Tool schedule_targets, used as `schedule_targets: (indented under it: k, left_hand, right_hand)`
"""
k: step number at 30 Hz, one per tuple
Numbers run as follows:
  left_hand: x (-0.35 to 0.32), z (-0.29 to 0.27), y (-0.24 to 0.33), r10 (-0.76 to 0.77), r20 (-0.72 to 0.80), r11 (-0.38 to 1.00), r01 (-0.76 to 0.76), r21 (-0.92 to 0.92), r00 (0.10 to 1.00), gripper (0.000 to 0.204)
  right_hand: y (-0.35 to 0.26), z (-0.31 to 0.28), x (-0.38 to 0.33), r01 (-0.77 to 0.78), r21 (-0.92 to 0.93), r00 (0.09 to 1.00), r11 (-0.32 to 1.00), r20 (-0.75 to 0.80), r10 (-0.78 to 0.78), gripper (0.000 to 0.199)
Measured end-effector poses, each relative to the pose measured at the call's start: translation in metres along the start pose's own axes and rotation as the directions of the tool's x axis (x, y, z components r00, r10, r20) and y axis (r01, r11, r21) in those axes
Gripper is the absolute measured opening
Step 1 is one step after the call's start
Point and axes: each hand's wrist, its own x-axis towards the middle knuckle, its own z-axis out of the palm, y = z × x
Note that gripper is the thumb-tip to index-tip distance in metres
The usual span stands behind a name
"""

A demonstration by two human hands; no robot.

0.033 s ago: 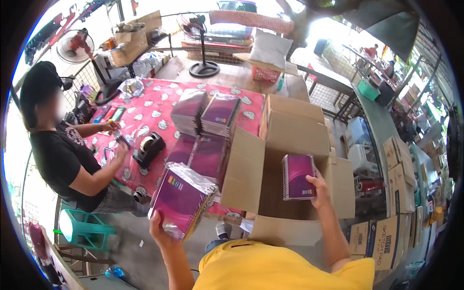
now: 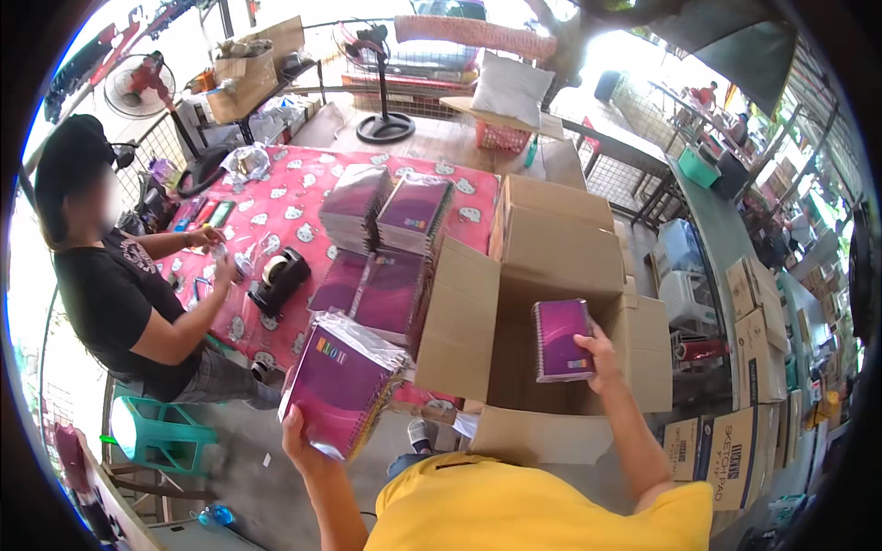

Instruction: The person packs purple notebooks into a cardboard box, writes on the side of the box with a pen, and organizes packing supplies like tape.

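Observation:
My left hand is closed on the lower left edge of a plastic-wrapped pack of purple spiral notebooks, held tilted beside the table. My right hand grips a smaller-looking purple spiral notebook by its right edge, thumb on the cover. That notebook is over the mouth of an open cardboard box, whose inside is partly hidden by it. Stacked purple notebooks stand on the table left of the box, some in clear plastic.
A pink patterned cloth covers the table. A black tape dispenser sits on it. At left, a co-worker in a black shirt handles something small. A green stool is at lower left; cardboard cartons stand at right.
My right hand and its notebook are slightly lower against the box. The co-worker's hands have shifted a little. My left hand keeps its hold on the pack.

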Motion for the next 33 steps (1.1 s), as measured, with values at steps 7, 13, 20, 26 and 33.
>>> schedule_targets:
  k: [7, 13, 20, 26, 33]
  left_hand:
    - [-0.04, -0.004, -0.01, 0.019, -0.012, 0.999, -0.019, -0.035, 1.0, 0.045]
    - [-0.053, 0.014, -0.04, 0.093, -0.026, 0.979, -0.086, 0.186, 0.995, 0.066]
    - [-0.044, 0.089, -0.138, -0.03, 0.67, 0.655, -0.492, 0.574, 0.742, 0.09]
    - [-0.044, 0.069, -0.158, -0.432, 0.799, 0.112, -0.854, 0.508, 0.418, 0.087]
    - [-0.035, 0.018, -0.202, -0.595, 0.719, -0.031, -0.904, 0.426, 0.359, 0.054]
  right_hand:
    - [0.186, -0.045, 0.128, -0.373, -0.577, 0.916, 0.727, -0.104, 0.387, 0.055]
    - [0.172, -0.02, 0.142, -0.002, -0.989, 0.92, 0.15, 0.057, 0.388, 0.076]
    - [0.009, 0.086, -0.037, -0.15, 0.261, 0.901, 0.954, 0.433, 0.023, 0.087]
    - [0.018, -0.009, 0.037, -0.112, -0.366, 0.993, 0.924, -0.02, 0.113, 0.059]
    - [0.169, -0.068, 0.122, -0.087, -0.961, 0.996, 0.263, -0.089, 0.005, 0.085]
